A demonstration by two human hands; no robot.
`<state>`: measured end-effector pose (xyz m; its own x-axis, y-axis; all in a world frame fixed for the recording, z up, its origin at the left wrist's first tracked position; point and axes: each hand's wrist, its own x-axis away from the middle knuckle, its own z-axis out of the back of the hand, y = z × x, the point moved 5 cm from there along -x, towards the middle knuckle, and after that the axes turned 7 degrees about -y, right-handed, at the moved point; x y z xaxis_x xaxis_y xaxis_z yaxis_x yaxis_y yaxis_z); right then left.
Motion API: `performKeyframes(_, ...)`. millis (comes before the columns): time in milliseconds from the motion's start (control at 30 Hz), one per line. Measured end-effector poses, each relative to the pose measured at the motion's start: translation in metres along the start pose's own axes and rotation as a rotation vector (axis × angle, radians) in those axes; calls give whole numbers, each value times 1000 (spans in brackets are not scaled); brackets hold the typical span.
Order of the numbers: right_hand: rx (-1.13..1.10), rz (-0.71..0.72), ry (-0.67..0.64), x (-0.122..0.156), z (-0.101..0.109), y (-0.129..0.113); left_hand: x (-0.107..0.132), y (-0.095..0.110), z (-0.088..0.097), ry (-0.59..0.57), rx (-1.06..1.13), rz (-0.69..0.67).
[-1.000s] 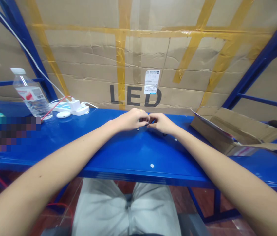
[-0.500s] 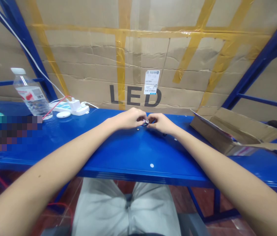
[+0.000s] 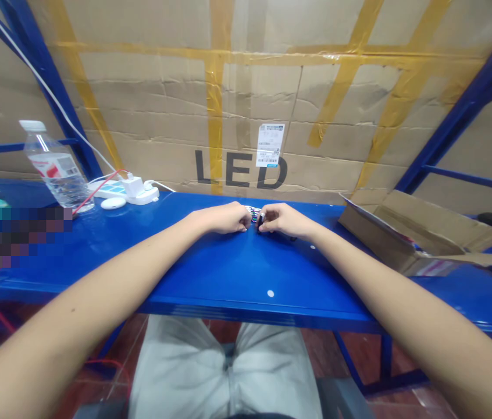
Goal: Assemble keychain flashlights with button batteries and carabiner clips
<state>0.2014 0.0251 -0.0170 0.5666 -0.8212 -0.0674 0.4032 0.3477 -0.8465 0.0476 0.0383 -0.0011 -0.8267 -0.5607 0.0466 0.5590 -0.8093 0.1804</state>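
Observation:
My left hand (image 3: 231, 218) rests low over the blue tabletop, its fingers pinched together at the surface. Whatever they hold, if anything, is too small to make out. Close beside it, my right hand (image 3: 282, 219) pinches a small dark cylindrical piece with a pale end (image 3: 260, 220) between thumb and fingers, tilted over the table. In the gap between the hands lie several small shiny metallic pieces (image 3: 253, 212), partly hidden by the fingers. Part of a small black object (image 3: 293, 238) shows under my right wrist.
An open cardboard box (image 3: 372, 233) stands at the right. At the left are a water bottle (image 3: 56, 166), a white power strip (image 3: 143, 195) with a plug, and a round white disc (image 3: 113, 203). A large taped carton (image 3: 159, 116) stands behind the blue table (image 3: 228, 273).
My left hand has lowered to where a tiny gold-coloured piece lay, which is now covered. My right hand has turned the dark piece more upright, and the metallic pieces behind have come into view.

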Motion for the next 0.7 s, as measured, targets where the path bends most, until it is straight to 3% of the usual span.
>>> performKeyframes(267, 141, 42, -6, -1, -3, -3, 2, 1, 4, 46, 87, -33)
performKeyframes(500, 133, 43, 31, -1, 1, 0, 5, 15, 26, 395, 59, -133)
performKeyframes(700, 146, 53, 22, -2, 1, 3, 4, 28, 23, 427, 58, -277)
